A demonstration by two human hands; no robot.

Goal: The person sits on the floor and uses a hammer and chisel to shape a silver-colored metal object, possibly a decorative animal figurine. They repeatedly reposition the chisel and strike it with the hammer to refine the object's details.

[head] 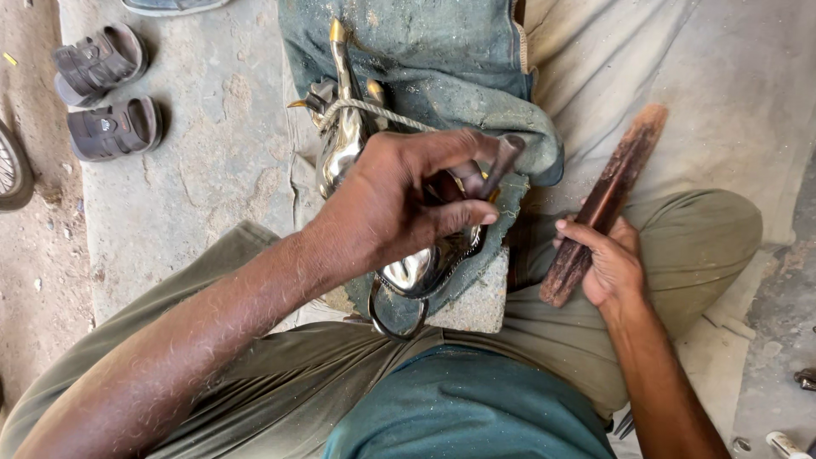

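My left hand [408, 200] pinches a short dark metal punch [503, 160], its tip set against a shiny silver and brass metal figure [344, 136]. The figure lies on a dusty denim cloth [442, 59], tied down with a rope [374, 109] over a stone block [480, 302]. A metal ring [393, 319] hangs at the figure's near end. My right hand [608, 263] grips a worn reddish-brown wooden stick [608, 200], held upright and tilted beside my knee, to the right of the figure.
I sit cross-legged in olive trousers on a pale cloth [722, 76]. A pair of grey sandals [106, 89] lies on the concrete at upper left. A wheel edge [13, 170] shows at far left. Small metal bits [786, 442] lie at lower right.
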